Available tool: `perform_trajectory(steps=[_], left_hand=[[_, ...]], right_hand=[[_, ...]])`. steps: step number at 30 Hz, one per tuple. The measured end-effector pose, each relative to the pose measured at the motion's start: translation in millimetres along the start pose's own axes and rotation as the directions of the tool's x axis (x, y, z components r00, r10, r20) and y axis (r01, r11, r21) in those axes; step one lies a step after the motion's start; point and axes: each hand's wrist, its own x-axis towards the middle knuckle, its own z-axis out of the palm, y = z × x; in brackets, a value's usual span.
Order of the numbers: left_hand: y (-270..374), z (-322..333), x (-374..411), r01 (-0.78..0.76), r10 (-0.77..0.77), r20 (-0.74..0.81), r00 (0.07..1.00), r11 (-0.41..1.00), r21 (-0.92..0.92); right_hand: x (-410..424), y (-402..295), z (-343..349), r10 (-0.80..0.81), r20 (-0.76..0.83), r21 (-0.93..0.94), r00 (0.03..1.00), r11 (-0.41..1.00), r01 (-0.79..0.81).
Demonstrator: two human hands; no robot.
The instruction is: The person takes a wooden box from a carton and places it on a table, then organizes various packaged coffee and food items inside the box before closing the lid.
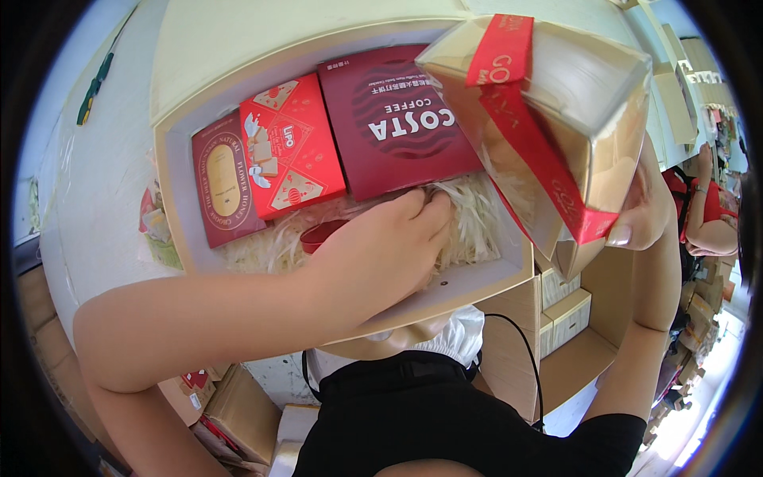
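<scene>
A cream gift box (pixel 173 197) lies before me, bedded with pale shredded paper (pixel 471 220). In its far part sit a maroon Costa Coffee carton (pixel 393 119), a red Lipo cookie carton (pixel 292 149) and a dark red honey carton (pixel 223 179). My left hand (pixel 387 238) reaches into the shreds below the Costa carton, its fingertips partly hidden. Beside it a round red item (pixel 322 234) shows, mostly covered by the hand. My right hand (pixel 647 208) holds a clear plastic box (pixel 602 77), tilted, with a red ribbon and gold-toned contents, over the gift box's right end.
A green-and-black screwdriver (pixel 95 89) lies on the white table (pixel 101 179) at the left. Below right stands an open cardboard carton (pixel 512 352) holding smaller boxes (pixel 566 319). Another person (pixel 706 208) in red is at the far right. More cartons (pixel 238 411) stand below left.
</scene>
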Motion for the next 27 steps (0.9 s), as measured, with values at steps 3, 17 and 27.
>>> perform_trajectory(steps=[3, 17, 27], left_hand=[[3.9, 6.5, -5.7, 0.026, -0.019, -0.128, 0.992, 0.998, 0.058], [-12.1, -18.3, -9.9, 0.104, 0.051, 0.161, 0.986, 0.573, -0.813], [-3.7, -12.9, -3.2, 0.076, -0.109, -0.016, 0.994, 0.781, -0.62]], right_hand=[[-3.4, 1.1, -0.2, -0.029, 0.003, -0.063, 1.0, 0.998, 0.029], [-6.0, -16.4, 4.7, 0.015, -0.012, -0.059, 1.0, 0.998, -0.016], [-11.3, -19.5, 8.5, 0.067, -0.122, -0.124, 0.99, 0.989, -0.082]])
